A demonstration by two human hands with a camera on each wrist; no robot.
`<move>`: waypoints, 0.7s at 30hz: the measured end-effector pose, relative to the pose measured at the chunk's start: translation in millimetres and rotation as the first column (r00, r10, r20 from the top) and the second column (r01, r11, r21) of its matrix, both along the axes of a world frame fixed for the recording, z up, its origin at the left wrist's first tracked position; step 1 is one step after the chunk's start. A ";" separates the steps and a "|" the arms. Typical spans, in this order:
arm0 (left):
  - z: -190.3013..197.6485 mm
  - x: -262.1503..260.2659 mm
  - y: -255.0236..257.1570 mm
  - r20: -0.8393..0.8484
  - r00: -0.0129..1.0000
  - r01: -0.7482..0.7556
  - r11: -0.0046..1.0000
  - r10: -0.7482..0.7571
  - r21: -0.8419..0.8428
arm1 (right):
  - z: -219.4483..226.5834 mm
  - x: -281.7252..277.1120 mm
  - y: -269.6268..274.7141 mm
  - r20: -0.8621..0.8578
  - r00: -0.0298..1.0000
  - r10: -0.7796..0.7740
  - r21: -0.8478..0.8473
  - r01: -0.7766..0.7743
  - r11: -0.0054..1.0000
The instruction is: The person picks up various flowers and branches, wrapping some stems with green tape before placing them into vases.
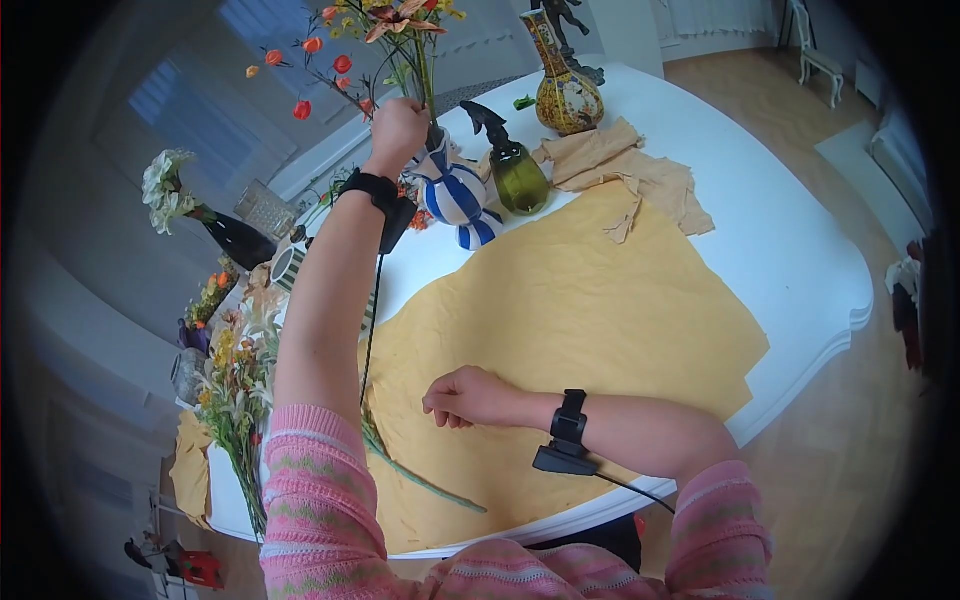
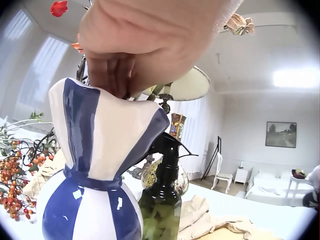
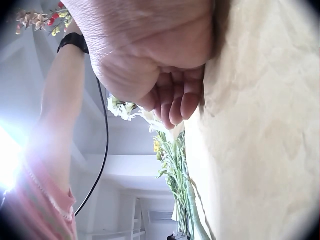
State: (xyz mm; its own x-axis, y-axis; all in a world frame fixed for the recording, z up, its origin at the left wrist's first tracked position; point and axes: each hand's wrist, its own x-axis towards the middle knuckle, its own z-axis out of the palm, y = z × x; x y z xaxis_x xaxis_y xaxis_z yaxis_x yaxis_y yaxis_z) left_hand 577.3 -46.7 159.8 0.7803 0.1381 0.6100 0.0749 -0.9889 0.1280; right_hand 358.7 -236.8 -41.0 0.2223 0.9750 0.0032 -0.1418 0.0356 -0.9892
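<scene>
My left hand [image 1: 400, 130] is at the mouth of a blue-and-white striped vase [image 1: 455, 195], fingers curled round flower stems just above the rim. In the left wrist view the fingers dip behind the wavy rim of the vase [image 2: 95, 150], so their tips are hidden. Above the hand spread red-orange blossoms [image 1: 343, 65] and a large brownish-orange flower [image 1: 400, 20]. My right hand [image 1: 475, 398] rests on the yellow-brown paper [image 1: 580, 310], fingers loosely curled with nothing in them. A cut green stem [image 1: 430, 485] lies on the paper near it.
Beside the vase stands a green glass spray bottle [image 1: 522, 180]; behind it are crumpled paper [image 1: 640, 175] and a patterned yellow vase [image 1: 570, 100]. On the left lie a bunch of flowers [image 1: 235, 390] and a dark vase with white blooms [image 1: 235, 238]. Cables trail from both wrist cameras.
</scene>
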 end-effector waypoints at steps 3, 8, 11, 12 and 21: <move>5.4 -0.6 -1.3 -0.057 0.997 -0.045 0.999 0.045 0.009 | 0.9 -0.6 -0.3 -0.008 1.000 0.003 -0.002 -0.003 1.000; 9.7 -1.2 -4.9 -0.098 0.991 -0.082 0.995 0.087 0.048 | -0.6 -0.4 0.5 0.005 1.000 0.003 0.005 -0.003 1.000; 8.7 -4.8 -9.0 -0.085 0.992 -0.094 0.994 0.098 0.059 | 0.8 0.0 -0.2 0.017 1.000 0.003 0.001 -0.003 1.000; 7.8 -7.7 -12.7 -0.058 0.993 -0.102 0.993 0.106 0.060 | 0.6 -0.1 -0.1 0.023 1.000 0.006 0.004 -0.006 1.000; 3.5 -12.3 -29.0 -0.075 0.978 -0.199 0.980 0.197 -0.019 | -0.9 -0.6 -1.0 0.003 1.000 -0.006 0.038 0.005 0.999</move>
State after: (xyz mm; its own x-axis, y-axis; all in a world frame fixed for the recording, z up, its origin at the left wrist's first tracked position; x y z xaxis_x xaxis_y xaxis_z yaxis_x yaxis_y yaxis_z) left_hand 565.0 -75.8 163.2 0.7781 0.3089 0.5469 0.2785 -0.9501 0.1404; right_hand 358.1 -237.8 -41.8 0.2275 0.9729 0.0413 -0.1380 0.0742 -0.9876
